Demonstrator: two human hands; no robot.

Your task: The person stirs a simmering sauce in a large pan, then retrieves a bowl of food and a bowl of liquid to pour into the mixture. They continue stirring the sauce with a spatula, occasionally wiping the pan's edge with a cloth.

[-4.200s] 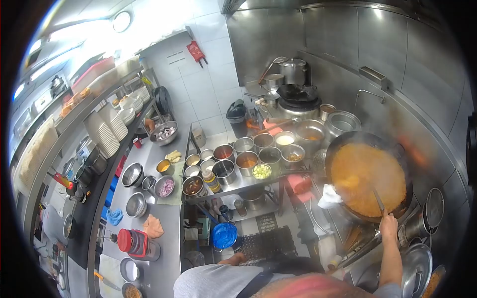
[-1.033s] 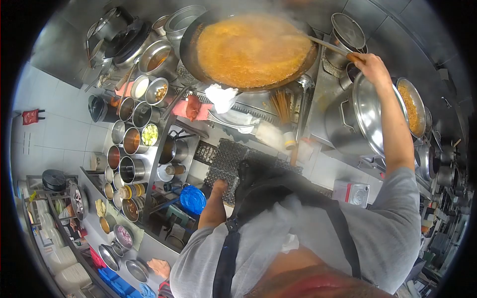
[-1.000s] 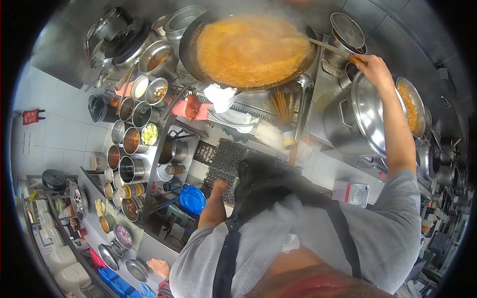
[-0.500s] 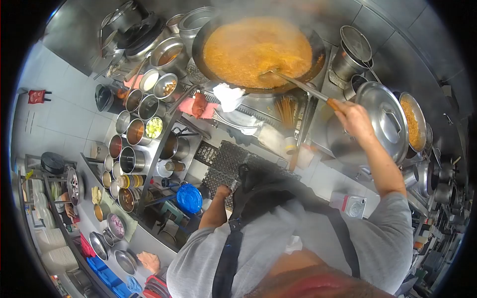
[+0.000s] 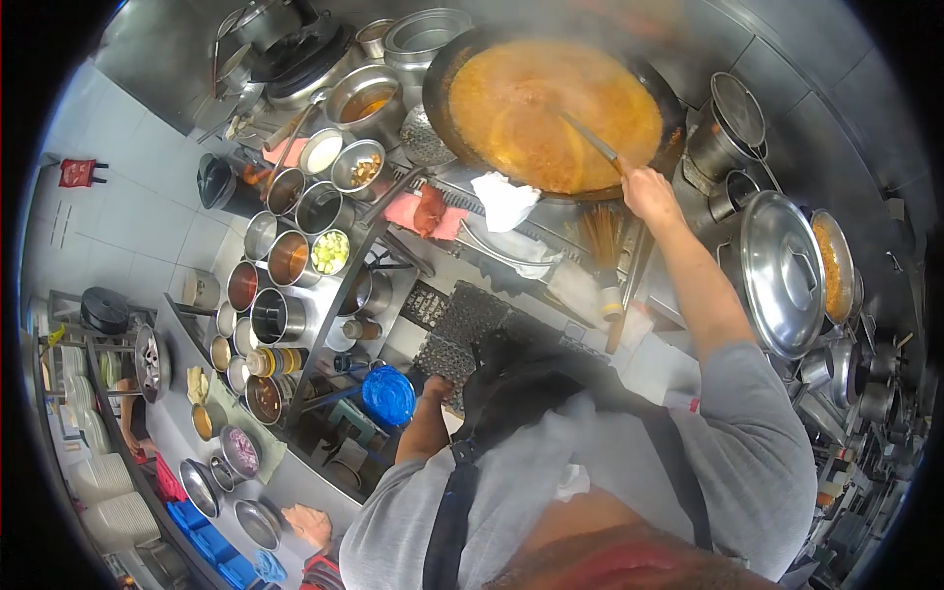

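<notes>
My right hand (image 5: 649, 195) is closed round the wooden end of a long-handled wok spatula (image 5: 593, 140). Its metal shaft runs into orange, steaming liquid (image 5: 536, 108), and the head is hidden beneath the surface. The liquid fills a large dark wok (image 5: 675, 118). Low beside my black apron (image 5: 521, 374) is my left hand (image 5: 436, 389), away from the wok; its fingers are too small and partly hidden to read. A blue round container (image 5: 388, 395) is nearest to it. In front of the wok lie a white cloth (image 5: 505, 202) and a bamboo brush (image 5: 600, 234).
Left of me, a counter carries several metal pots, including one with chopped green pieces (image 5: 330, 252). A big lidded pot (image 5: 784, 275) stands at right, near a strainer (image 5: 737, 108) on a pot. Another person's hand (image 5: 307, 524) shows at lower left. Black mats (image 5: 462, 324) cover the floor.
My right hand has moved left and forward, pushing the spatula deeper toward the wok's middle; its head has gone under the liquid. The view has shifted, so surroundings appear further right and lower.
</notes>
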